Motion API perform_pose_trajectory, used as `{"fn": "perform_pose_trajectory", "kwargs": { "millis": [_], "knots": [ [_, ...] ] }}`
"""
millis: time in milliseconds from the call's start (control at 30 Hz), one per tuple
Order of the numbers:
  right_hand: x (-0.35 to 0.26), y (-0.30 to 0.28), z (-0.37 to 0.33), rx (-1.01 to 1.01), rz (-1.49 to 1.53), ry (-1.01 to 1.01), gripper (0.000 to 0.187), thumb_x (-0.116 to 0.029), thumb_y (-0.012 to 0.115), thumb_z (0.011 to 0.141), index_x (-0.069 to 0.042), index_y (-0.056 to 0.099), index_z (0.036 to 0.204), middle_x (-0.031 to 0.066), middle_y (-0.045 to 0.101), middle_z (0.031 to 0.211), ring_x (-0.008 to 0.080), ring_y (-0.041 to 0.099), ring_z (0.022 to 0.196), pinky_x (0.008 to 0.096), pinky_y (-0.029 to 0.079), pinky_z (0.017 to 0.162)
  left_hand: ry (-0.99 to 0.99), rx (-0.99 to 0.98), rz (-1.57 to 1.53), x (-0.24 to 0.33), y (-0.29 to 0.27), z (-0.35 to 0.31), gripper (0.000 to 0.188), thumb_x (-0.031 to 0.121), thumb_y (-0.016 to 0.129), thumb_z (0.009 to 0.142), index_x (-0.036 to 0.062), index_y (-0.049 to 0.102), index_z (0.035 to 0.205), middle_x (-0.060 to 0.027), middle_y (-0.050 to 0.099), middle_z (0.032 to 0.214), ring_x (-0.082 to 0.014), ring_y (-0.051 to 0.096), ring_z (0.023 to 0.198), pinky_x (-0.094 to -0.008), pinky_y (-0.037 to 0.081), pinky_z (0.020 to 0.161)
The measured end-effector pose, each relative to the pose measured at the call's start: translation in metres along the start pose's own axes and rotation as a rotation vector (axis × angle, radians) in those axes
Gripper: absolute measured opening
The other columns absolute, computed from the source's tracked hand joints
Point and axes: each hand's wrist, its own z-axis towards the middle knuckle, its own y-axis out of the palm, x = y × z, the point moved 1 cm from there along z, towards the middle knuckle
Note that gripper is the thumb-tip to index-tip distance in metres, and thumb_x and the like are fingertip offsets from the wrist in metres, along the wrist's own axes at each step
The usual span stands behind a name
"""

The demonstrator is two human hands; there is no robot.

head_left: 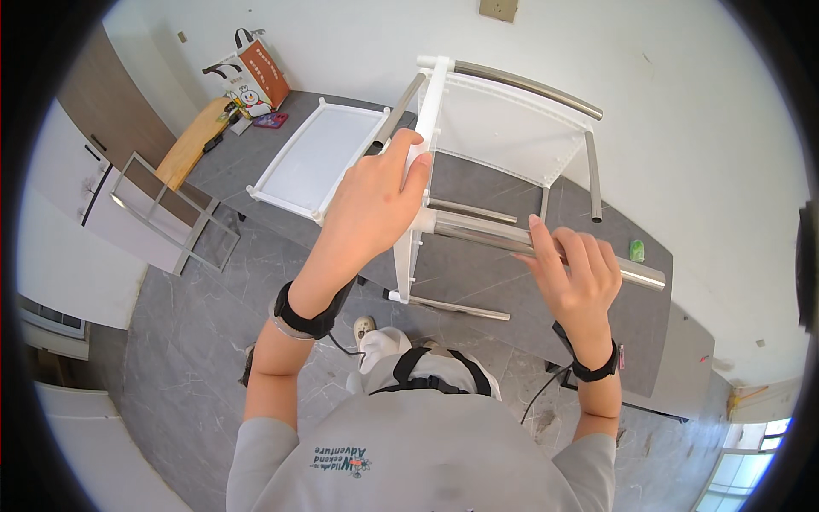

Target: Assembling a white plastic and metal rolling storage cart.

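Observation:
A partly assembled rack of white plastic shelf panels and shiny metal tubes stands on the grey table [478, 183]. My left hand [375, 200] is closed on the edge of an upright white shelf panel [432, 107]; some of its fingers are hidden behind it. A thick metal tube [640, 274] extends to the right from a white corner socket of that panel. My right hand [578, 271] wraps round this tube toward its free end. Behind stands a second white panel [503, 119], with a metal tube [529, 85] along its top.
Left of the rack, another white shelf panel [316, 158] lies flat. A printed bag [260, 77], a wooden board [192, 141] and small items are farther left. A metal frame [175, 213] leans near the floor. A small green packet [636, 250] lies at the right.

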Motion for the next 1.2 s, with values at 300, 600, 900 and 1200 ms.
{"fn": "perform_pose_trajectory", "kwargs": {
  "millis": [300,600,900,1200],
  "knots": [
    [-0.014,0.011,-0.007,0.0,0.003,0.055,0.042,-0.031,0.073,0.063,-0.009,0.063,0.097,-0.0006,0.047,0.067,0.0115,0.046,0.053,0.0233,0.033,0.046,-0.015,0.014,-0.022,-0.001,-0.003,-0.001,0.024,0.022,0.044,0.089,0.0031,0.05,0.103,-0.0174,0.052,0.053,-0.0381,0.055,0.055,-0.0452,0.042,0.055],
    [-0.017,0.009,-0.005,-0.014,-0.018,0.08,0.041,-0.038,0.072,0.064,-0.01,0.063,0.093,-0.0026,0.04,0.061,0.0102,0.04,0.048,0.0234,0.029,0.043,0.014,0.015,0.005,0.0,-0.002,-0.002,0.023,0.021,0.044,0.089,0.0039,0.051,0.102,-0.0172,0.051,0.052,-0.0376,0.055,0.055,-0.0455,0.041,0.054],
    [-0.007,0.009,0.009,-0.138,0.103,0.068,0.036,-0.042,0.068,0.069,-0.011,0.061,0.085,-0.0016,0.041,0.057,0.0128,0.039,0.042,0.0241,0.03,0.039,0.048,0.044,0.002,-0.001,-0.003,-0.003,0.021,0.019,0.044,0.089,0.0038,0.052,0.1,-0.0164,0.052,0.052,-0.0365,0.055,0.054,-0.0446,0.041,0.052],
    [-0.007,-0.001,0.015,-0.209,0.168,0.129,0.035,-0.043,0.066,0.073,-0.01,0.059,0.08,-0.0002,0.043,0.053,0.0157,0.04,0.038,0.0263,0.032,0.038,0.075,0.056,0.002,-0.002,0.003,-0.003,0.02,0.018,0.043,0.089,0.0056,0.053,0.102,-0.0164,0.049,0.052,-0.0343,0.052,0.051,-0.0421,0.038,0.051]
  ]
}}
